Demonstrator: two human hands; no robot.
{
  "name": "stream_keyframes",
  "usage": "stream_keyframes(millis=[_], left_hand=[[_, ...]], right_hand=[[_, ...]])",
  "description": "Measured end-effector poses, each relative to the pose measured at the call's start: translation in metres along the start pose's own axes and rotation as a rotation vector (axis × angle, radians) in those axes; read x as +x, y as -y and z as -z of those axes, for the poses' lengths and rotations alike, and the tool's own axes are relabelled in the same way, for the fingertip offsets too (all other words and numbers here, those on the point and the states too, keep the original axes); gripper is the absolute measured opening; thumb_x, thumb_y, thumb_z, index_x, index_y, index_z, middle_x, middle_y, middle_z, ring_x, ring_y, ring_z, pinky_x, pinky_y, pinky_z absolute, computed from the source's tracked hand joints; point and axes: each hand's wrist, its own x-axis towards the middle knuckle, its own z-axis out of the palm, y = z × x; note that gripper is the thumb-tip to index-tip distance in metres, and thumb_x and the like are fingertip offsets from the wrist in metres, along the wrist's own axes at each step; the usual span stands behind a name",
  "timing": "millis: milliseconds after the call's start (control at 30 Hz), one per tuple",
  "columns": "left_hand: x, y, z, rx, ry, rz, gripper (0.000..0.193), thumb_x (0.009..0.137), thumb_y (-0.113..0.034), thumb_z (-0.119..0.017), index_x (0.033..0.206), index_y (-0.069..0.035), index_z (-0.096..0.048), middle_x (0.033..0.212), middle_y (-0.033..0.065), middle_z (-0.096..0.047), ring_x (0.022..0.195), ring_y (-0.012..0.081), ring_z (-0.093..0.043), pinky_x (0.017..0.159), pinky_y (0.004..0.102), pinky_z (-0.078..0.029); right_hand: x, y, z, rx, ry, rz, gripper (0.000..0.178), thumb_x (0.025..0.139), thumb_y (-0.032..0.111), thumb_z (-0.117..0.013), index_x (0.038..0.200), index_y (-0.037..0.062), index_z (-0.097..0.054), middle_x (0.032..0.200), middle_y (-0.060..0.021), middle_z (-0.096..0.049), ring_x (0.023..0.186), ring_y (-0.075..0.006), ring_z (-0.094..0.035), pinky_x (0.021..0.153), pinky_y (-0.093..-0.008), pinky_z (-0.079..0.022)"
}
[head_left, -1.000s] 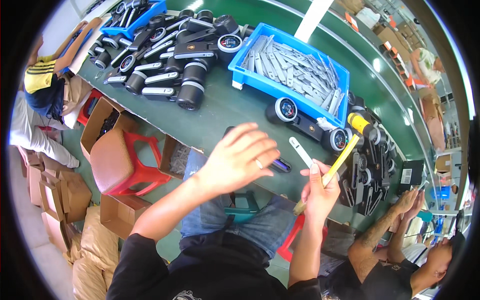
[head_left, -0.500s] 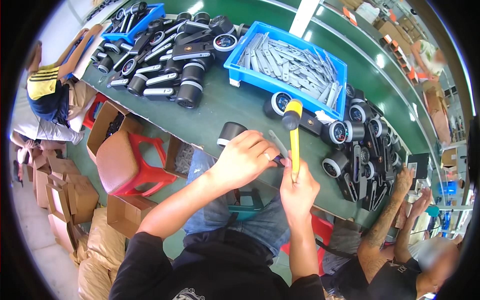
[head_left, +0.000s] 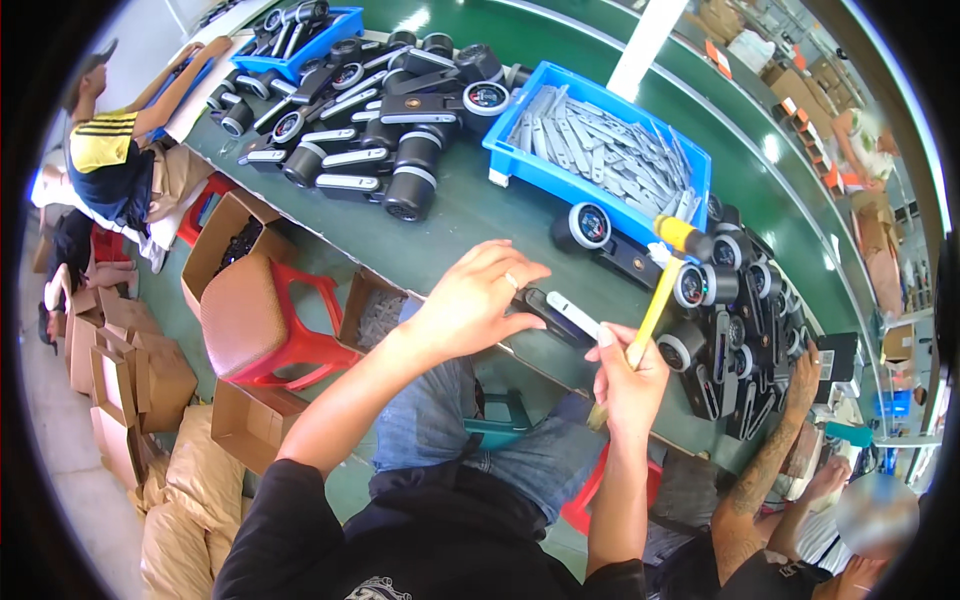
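My left hand (head_left: 478,300) rests over a black part (head_left: 553,322) with a silver strip on its top, holding it down on the green bench (head_left: 470,225) near the front edge. My right hand (head_left: 627,378) is closed around the yellow handle of a small mallet (head_left: 668,262), whose yellow head is raised above and right of the black part. The hammer head hangs over the bench, clear of the part.
A blue bin (head_left: 600,150) of silver metal strips stands behind the hands. Black cylindrical assemblies (head_left: 390,120) pile at back left, more black assemblies (head_left: 735,330) at right. A red stool (head_left: 265,320) and cardboard boxes (head_left: 130,370) sit on my left. Another person's tattooed arm (head_left: 770,470) works at right; a seated person (head_left: 120,160) works at far left.
The mallet has swung from upright over the part to tilted up and right, its head now higher. My left hand stays on the black part.
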Motion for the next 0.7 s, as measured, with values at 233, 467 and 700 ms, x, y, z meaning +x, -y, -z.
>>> stream_keyframes(millis=[233,467,700], left_hand=[[-0.004,0.005,-0.006,-0.141,-0.038,0.044,0.059,0.072,-0.023,-0.094,0.122,-0.008,-0.068,0.111,0.0072,-0.073,0.119,0.0356,-0.063,0.105,0.0469,-0.050],[-0.002,0.007,-0.006,-0.134,-0.062,-0.021,0.038,0.073,-0.021,-0.091,0.104,-0.010,-0.072,0.104,0.0041,-0.071,0.113,0.0295,-0.064,0.101,0.0434,-0.050],[0.001,0.010,-0.004,-0.106,-0.022,-0.103,0.029,0.075,-0.020,-0.088,0.096,-0.010,-0.071,0.099,0.0031,-0.069,0.107,0.0256,-0.065,0.097,0.0411,-0.049]], right_hand=[[0.008,-0.003,-0.014,-0.133,0.017,-0.012,0.019,0.100,0.012,-0.074,0.112,-0.0021,-0.073,0.070,-0.0024,-0.066,0.047,-0.0036,-0.051,0.041,-0.0209,-0.036],[0.011,0.000,-0.008,-0.299,0.088,0.063,0.014,0.100,0.011,-0.074,0.110,0.0012,-0.075,0.066,0.0009,-0.061,0.046,-0.0026,-0.046,0.041,-0.0215,-0.034],[0.012,0.024,-0.012,-0.402,0.107,-0.130,0.030,0.100,0.017,-0.075,0.127,0.0045,-0.073,0.062,-0.0002,-0.062,0.048,-0.0044,-0.051,0.044,-0.0238,-0.038]])
